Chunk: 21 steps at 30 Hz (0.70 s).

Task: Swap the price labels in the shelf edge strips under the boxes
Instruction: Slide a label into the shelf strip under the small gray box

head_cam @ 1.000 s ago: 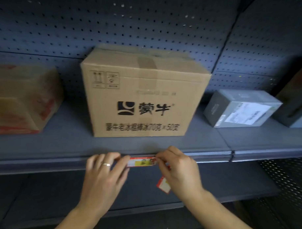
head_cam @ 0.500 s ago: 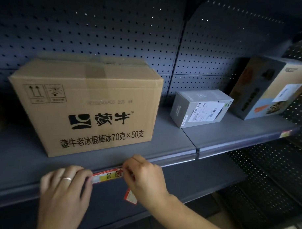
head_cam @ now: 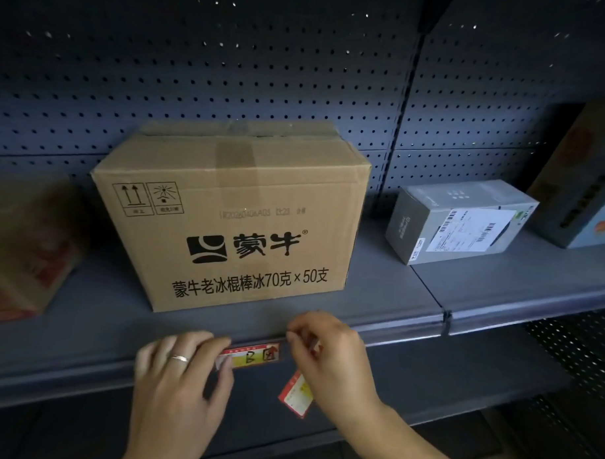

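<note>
Red-bordered label [head_cam: 250, 356] seated in the shelf strip [head_cam: 386, 330] below the big carton [head_cam: 233, 220], long axis left-right.
Left hand [head_cam: 177, 386] pinches its left end; right hand [head_cam: 334, 364] grips a second label [head_cam: 297, 395] hanging down, fingers at the strip; strip rightward is bare.

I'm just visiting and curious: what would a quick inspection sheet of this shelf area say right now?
Surface: grey metal shelf, with an edge strip along its front.
Job's things: red-and-yellow price label seated in the strip below the brown carton; a second label dangles under the right hand.
Clutter: grey box with a white shipping sticker; a blurred carton at far left; a printed box at far right.
Grippers: left hand, wearing a ring, has fingertips at the seated label's left end; right hand pinches at its right end.
Cables: nothing seen.
Surroundings: dark pegboard back panel; another shelf below.
</note>
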{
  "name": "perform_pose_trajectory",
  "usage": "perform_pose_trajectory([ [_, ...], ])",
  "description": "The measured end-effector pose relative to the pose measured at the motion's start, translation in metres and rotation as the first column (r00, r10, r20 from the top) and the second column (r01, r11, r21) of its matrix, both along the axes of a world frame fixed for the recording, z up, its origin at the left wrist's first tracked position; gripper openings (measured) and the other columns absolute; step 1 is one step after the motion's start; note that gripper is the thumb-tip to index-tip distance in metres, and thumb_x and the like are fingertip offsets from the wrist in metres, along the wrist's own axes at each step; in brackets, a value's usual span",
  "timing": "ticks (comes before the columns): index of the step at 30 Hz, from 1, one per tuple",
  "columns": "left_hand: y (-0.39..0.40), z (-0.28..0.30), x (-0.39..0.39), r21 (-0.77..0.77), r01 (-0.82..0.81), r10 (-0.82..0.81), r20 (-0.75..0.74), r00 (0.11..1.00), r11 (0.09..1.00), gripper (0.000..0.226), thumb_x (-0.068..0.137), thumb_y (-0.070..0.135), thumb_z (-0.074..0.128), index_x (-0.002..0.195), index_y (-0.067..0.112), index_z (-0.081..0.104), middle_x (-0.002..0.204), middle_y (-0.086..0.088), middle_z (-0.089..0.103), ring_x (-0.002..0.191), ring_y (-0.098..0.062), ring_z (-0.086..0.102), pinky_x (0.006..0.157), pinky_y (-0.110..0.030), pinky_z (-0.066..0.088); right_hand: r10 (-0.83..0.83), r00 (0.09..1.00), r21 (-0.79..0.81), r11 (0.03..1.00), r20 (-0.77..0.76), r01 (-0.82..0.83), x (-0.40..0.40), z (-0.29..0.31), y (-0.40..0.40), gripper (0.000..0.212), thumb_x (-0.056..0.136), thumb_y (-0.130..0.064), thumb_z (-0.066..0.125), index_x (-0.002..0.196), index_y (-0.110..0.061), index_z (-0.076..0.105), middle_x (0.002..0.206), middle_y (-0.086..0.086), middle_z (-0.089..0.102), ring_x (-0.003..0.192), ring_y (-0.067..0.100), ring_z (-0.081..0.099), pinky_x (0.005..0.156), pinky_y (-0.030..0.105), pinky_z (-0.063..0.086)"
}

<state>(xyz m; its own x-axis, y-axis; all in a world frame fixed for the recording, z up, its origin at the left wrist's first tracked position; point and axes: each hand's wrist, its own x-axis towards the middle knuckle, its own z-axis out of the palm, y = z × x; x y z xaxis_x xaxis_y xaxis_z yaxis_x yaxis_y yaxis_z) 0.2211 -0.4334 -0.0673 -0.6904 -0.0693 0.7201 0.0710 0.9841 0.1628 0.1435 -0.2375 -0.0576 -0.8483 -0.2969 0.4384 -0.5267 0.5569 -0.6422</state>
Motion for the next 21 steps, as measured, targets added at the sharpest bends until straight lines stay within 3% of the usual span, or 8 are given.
perform_pose_trajectory([
  [2,0.025,0.012,-0.001,0.197,0.119,-0.13,0.048,0.99,0.973,0.021,0.085,0.032,0.059,0.085,0.02,0.076,0.086,0.004,0.068,0.083,-0.017,0.058,0.076,-0.04,0.043,-0.031,0.995,-0.182,0.982,0.095,0.048,-0.001,0.008,0.004,0.004,0.09,-0.024,0.069,0.087,-0.028,0.069,0.077,-0.013,0.067,0.074,0.008,0.064,0.066,0.023,0.052],
  [4,0.052,0.025,-0.005,0.489,0.195,-0.298,0.142,0.944,0.85,0.013,0.082,0.039,0.061,0.082,0.032,0.071,0.081,0.016,0.067,0.078,-0.005,0.06,0.07,-0.03,0.047,-0.033,0.99,-0.291,0.954,0.134,0.072,-0.002,0.016,0.008,0.006,0.089,-0.023,0.07,0.085,-0.026,0.069,0.069,-0.011,0.065,0.066,0.01,0.062,0.062,0.023,0.05],
  [6,0.077,0.031,-0.011,0.685,0.178,-0.407,0.187,0.894,0.706,0.007,0.079,0.039,0.066,0.084,0.039,0.07,0.081,0.019,0.071,0.074,-0.008,0.065,0.063,-0.024,0.048,-0.026,0.983,-0.396,0.913,0.183,0.098,-0.006,0.024,0.017,0.01,0.089,-0.018,0.071,0.081,-0.024,0.069,0.063,-0.009,0.062,0.058,0.007,0.056,0.057,0.025,0.047],
  [7,0.088,0.031,-0.015,0.73,0.176,-0.449,0.196,0.872,0.66,0.01,0.081,0.033,0.07,0.088,0.04,0.071,0.082,0.017,0.072,0.073,-0.011,0.066,0.062,-0.028,0.05,-0.025,0.977,-0.443,0.889,0.213,0.119,-0.01,0.027,0.024,0.013,0.089,-0.015,0.071,0.079,-0.023,0.069,0.061,-0.007,0.06,0.055,0.006,0.053,0.055,0.024,0.045],
  [11,0.121,0.038,-0.035,0.855,0.175,-0.573,0.163,0.803,0.489,0.029,0.089,0.006,0.07,0.088,0.034,0.075,0.081,0.004,0.076,0.076,-0.019,0.07,0.069,-0.05,0.055,-0.018,0.96,-0.515,0.841,0.28,0.166,-0.026,0.037,0.057,0.015,0.09,-0.014,0.07,0.076,-0.02,0.069,0.057,-0.007,0.058,0.054,0.006,0.05,0.053,0.023,0.043],
  [14,0.151,0.046,-0.055,0.884,0.176,-0.551,0.106,0.828,0.434,0.03,0.09,0.005,0.069,0.09,0.034,0.076,0.086,0.004,0.078,0.08,-0.016,0.071,0.069,-0.039,0.058,0.017,0.955,-0.533,0.833,0.297,0.151,-0.036,0.041,0.093,0.015,0.091,-0.019,0.069,0.077,-0.019,0.068,0.06,-0.007,0.062,0.056,0.008,0.056,0.055,0.03,0.048],
  [18,0.19,0.052,-0.089,0.898,0.19,-0.486,0.031,0.873,0.398,0.025,0.087,-0.001,0.069,0.088,0.024,0.074,0.082,-0.002,0.076,0.075,-0.025,0.068,0.065,-0.032,0.053,0.041,0.951,-0.543,0.828,0.306,0.139,-0.053,0.043,0.148,0.021,0.096,-0.012,0.062,0.075,-0.014,0.066,0.057,-0.007,0.056,0.054,0.01,0.049,0.054,0.03,0.042],
  [21,0.228,0.055,-0.112,0.91,0.18,-0.441,0.004,0.897,0.374,0.02,0.087,0.0,0.07,0.086,0.019,0.073,0.079,-0.006,0.075,0.063,-0.012,0.062,0.057,-0.021,0.046,0.07,0.937,-0.563,0.814,0.342,0.145,-0.068,0.044,0.194,0.023,0.098,-0.012,0.061,0.076,-0.009,0.066,0.054,-0.004,0.054,0.051,0.014,0.047,0.052,0.029,0.041],
])
